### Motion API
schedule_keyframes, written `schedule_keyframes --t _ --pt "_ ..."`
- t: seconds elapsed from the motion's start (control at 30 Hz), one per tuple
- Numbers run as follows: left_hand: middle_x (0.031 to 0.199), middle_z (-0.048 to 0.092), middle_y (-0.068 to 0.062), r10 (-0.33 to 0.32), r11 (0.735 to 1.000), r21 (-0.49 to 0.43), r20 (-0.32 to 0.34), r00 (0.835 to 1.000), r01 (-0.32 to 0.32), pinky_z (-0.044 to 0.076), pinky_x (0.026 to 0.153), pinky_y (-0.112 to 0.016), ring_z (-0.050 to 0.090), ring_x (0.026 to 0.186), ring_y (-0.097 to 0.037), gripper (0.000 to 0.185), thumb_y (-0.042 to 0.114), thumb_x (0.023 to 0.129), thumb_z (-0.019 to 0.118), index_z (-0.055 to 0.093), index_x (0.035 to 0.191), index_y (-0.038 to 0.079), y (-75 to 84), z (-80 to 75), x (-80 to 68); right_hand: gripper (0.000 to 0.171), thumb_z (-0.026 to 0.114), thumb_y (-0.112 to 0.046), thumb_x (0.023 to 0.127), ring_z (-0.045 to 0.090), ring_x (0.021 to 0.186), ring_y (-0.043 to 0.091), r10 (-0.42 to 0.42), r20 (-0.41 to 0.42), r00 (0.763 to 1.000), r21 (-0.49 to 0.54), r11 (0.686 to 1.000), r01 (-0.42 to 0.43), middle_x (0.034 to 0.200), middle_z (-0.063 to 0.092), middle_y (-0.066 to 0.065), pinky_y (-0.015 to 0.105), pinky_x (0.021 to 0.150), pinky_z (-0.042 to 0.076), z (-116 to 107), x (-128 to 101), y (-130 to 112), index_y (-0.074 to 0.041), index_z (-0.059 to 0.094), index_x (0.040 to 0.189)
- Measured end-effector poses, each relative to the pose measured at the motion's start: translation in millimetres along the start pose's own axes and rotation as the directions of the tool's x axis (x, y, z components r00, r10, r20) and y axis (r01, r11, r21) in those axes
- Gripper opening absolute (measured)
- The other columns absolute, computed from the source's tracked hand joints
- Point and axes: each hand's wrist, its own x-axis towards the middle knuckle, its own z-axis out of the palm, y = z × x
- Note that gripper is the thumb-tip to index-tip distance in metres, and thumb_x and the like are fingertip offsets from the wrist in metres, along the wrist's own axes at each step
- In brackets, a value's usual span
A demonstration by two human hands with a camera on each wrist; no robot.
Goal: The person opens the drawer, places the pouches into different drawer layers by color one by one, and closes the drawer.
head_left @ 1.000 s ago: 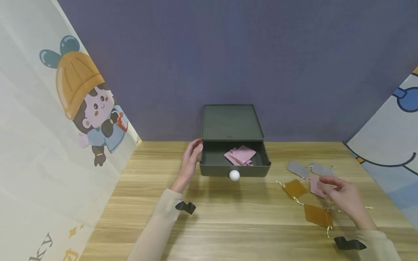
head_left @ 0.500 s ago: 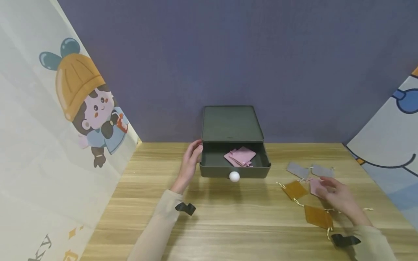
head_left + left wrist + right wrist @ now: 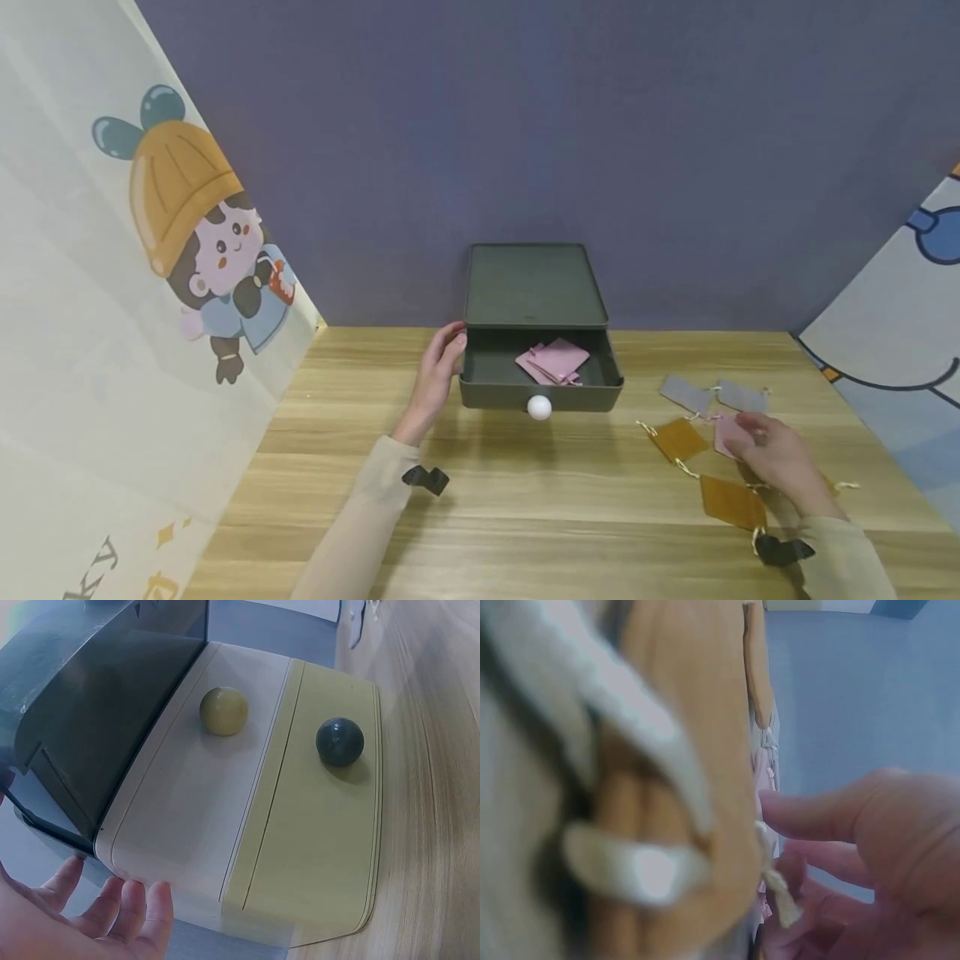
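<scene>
drawer box (image 3: 534, 287) at desk (image 3: 525, 517) rear centre | open drawer (image 3: 540, 392) before it, pouches (image 3: 553, 360) inside | left hand (image 3: 438, 375) touching box's left side | loose pouches (image 3: 678, 437) right of box | right hand (image 3: 772, 454) on them

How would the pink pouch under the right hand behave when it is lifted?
The pink pouch lies flat like thin cloth, so it would probably flop and feel light. Its drawstring may dangle or snag neighbours such as the amber pouch. The right hand touches it; unlikely to roll.

Left hand (image 3: 438, 367) reaches forward, fingers relaxed and straight; right hand (image 3: 772, 454) lies low, fingers curled
</scene>
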Motion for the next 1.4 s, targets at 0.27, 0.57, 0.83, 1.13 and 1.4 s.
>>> schedule_keyframes --t 0.27,0.57,0.83,1.13,1.4 --pt "0.157 0.054 -0.020 -0.001 1.000 -0.004 -0.001 1.000 0.001 0.053 0.099 -0.037 0.053 0.143 -0.036 0.055 0.032 0.108 0.051 0.051 0.154 0.003 -1.7 -0.2 0.6 0.058 0.069 -0.028 0.102 0.057 0.115 0.068 0.006 0.025 1.000 -0.037 0.999 -0.005 0.131 0.057 0.050 0.071 0.089 0.052 -2 0 1 0.018 0.057 0.135" --pt "0.157 0.055 -0.020 -0.002 1.000 -0.004 -0.012 1.000 0.002 0.053 0.100 -0.039 0.053 0.143 -0.036 0.055 0.032 0.107 0.051 0.051 0.154 0.003 -2.0 0.4 1.3 0.052 0.066 -0.035 0.106 0.064 0.111 0.061 -0.016 0.024 1.000 -0.035 0.999 0.017 0.117 0.071 0.038 0.067 0.089 0.053 -5 -3 -1 0.015 0.068 0.122" --pt "0.158 0.054 -0.019 0.003 1.000 -0.002 -0.005 1.000 -0.003 0.053 0.103 -0.045 0.052 0.144 -0.036 0.056 0.033 0.108 0.051 0.050 0.155 0.002 -0.5 -0.6 0.1 0.047 0.065 -0.030 0.106 0.064 0.112 0.061 -0.035 -0.005 0.999 -0.059 0.998 0.035 0.117 0.072 0.037 0.068 0.090 0.052 -4 -5 -4 0.014 0.070 0.120" --pt "0.158 0.053 -0.020 -0.004 1.000 -0.005 0.001 1.000 0.004 0.053 0.105 -0.047 0.052 0.145 -0.037 0.056 0.033 0.107 0.051 0.050 0.155 0.003 -1.5 -0.6 0.8 0.041 0.065 -0.028 0.105 0.062 0.112 0.062 -0.042 -0.040 0.998 -0.074 0.997 0.039 0.118 0.071 0.037 0.068 0.089 0.052 -1 -7 -4 0.011 0.072 0.117" --pt "0.157 0.054 -0.020 -0.003 1.000 -0.015 0.004 1.000 0.003 0.053 0.102 -0.041 0.052 0.144 -0.036 0.055 0.032 0.108 0.051 0.051 0.154 0.003 0.1 -0.9 -0.7 0.050 0.065 -0.037 0.106 0.068 0.108 0.055 0.008 -0.063 0.998 -0.007 1.000 -0.008 0.120 0.072 0.034 0.061 0.085 0.055 -3 -11 -5 0.010 0.073 0.119"
